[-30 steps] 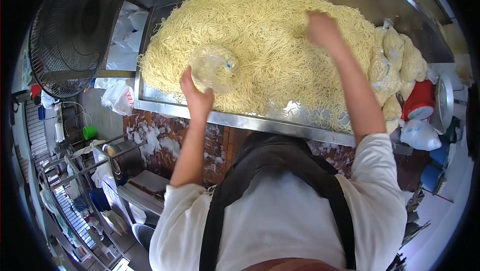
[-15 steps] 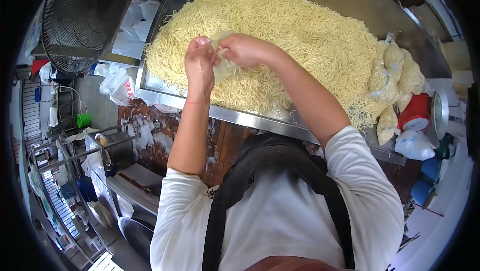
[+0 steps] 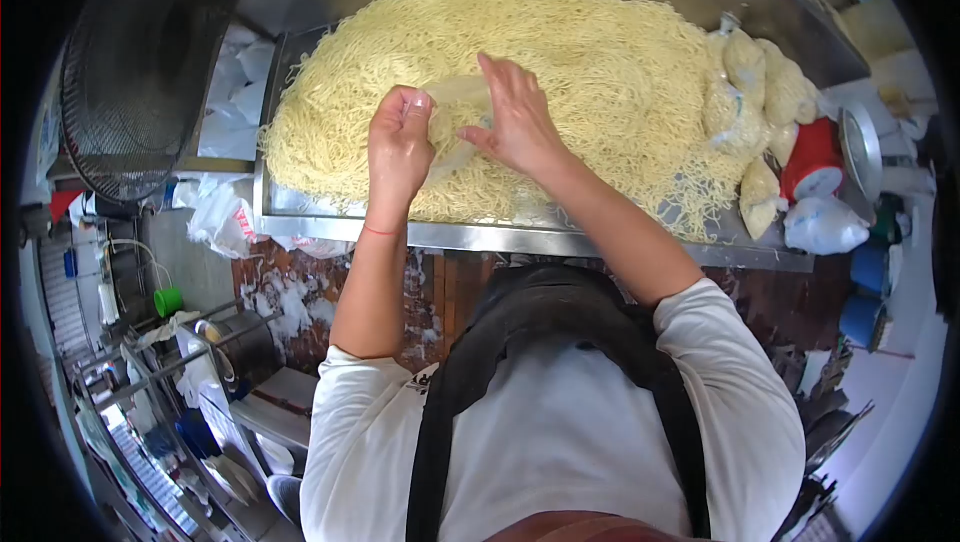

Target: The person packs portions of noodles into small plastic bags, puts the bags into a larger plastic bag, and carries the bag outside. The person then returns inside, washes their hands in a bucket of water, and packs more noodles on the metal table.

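Observation:
A large heap of yellow noodles fills much of a metal tray in front of me. Over its near left part, my left hand is closed on the edge of a clear plastic bag, thumb up. To the right of it, my right hand has its thumb and fingers spread apart. The bag stretches between the two hands, and its far side lies near or against my right palm; exact contact is unclear. Noodles show through the thin plastic.
Several filled, tied bags sit at the tray's right end, beside a red container and a white bag. At left are a large fan and a white plastic bag. A metal rack stands lower left.
My right hand has opened from a pinch near the left hand and moved right, fingers spread. The plastic bag is now spread wider between the hands. The view has shifted slightly.

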The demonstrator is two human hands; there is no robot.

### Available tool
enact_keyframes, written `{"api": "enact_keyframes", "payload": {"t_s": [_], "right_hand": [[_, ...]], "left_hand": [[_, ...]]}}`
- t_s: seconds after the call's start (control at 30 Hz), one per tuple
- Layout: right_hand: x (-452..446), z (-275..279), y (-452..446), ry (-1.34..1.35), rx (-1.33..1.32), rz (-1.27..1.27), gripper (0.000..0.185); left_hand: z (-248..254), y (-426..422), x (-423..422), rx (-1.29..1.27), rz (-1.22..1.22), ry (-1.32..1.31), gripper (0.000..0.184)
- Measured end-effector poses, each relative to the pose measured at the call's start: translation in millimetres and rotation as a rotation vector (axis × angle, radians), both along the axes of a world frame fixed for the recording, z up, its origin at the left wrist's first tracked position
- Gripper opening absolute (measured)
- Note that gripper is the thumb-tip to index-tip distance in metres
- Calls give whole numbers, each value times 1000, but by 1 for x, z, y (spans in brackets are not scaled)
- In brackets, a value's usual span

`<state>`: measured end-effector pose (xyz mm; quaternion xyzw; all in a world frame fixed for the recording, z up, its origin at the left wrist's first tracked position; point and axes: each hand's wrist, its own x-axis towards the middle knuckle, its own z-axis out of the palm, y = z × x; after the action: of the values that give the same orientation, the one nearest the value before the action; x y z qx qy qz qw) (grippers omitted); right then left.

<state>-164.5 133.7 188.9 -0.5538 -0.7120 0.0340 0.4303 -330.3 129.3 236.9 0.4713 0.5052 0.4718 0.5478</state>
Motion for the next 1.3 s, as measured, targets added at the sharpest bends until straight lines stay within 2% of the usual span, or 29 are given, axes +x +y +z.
{"api": "enact_keyframes", "payload": {"t_s": [0.07, 0.17, 0.2, 0.3, 0.33, 0.4, 0.47, 0.53, 0.57, 0.6, 0.67, 0.7, 0.73, 0.8, 0.83, 0.87, 0.9, 0.97, 1.0, 1.1, 1.2, 1.3], "right_hand": [[34, -35, -3, 31, -315, 114, 26], [108, -12, -29, 212, -448, 96, 23], [137, 19, -45, 396, -552, 113, 25], [212, 61, -79, 324, -313, 3, 23], [237, 93, -92, 333, -379, -81, 20], [309, 106, -99, 69, 139, -194, 20], [364, 172, -128, 180, 159, -308, 19], [434, 209, -147, 264, 254, -424, 18], [479, 220, -154, 204, 144, -580, 21], [493, 248, -176, 161, 234, -606, 32], [545, 252, -200, 171, 278, -586, 32], [570, 253, -209, 176, 299, -573, 32], [596, 246, -218, 10, 310, -638, 27], [645, 215, -233, -325, 326, -763, 18], [665, 198, -238, -336, 257, -813, 18], [683, 179, -242, -344, 187, -864, 19], [697, 168, -246, -352, 117, -917, 19], [700, 155, -264, -195, 179, -889, 17], [700, 152, -270, -117, 208, -870, 16], [699, 162, -286, -203, 273, -794, 16], [707, 162, -284, -117, 239, -826, 17], [719, 161, -285, -157, 214, -802, 29]], "left_hand": [[30, -10, 20, -5, -58, -67, 18], [49, -14, 49, -3, -137, -121, 14], [56, -14, 65, -15, -168, -129, 15], [74, -6, 131, -12, -315, -125, 15], [82, 2, 158, 1, -378, -135, 15], [101, 13, 231, 65, -504, -170, 15], [128, 15, 307, 161, -594, -201, 16], [170, -9, 384, 414, -587, -111, 16], [184, -18, 418, 514, -602, -93, 18], [194, -24, 454, 615, -613, -76, 19], [199, -32, 528, 668, -560, -12, 22], [195, -38, 557, 807, -509, 65, 24], [178, -37, 584, 821, -606, -71, 22], [146, -43, 632, 818, -606, 46, 23], [111, -29, 665, 909, -551, 177, 22], [104, -46, 676, 731, -615, 147, 20], [84, -46, 694, 824, -594, 210, 20], [92, -76, 700, 661, -625, 240, 20], [100, -78, 706, 679, -628, 221, 21], [118, -85, 709, 682, -632, 154, 23], [135, -90, 709, 712, -631, 259, 24], [135, -90, 714, 697, -633, 238, 25]]}}
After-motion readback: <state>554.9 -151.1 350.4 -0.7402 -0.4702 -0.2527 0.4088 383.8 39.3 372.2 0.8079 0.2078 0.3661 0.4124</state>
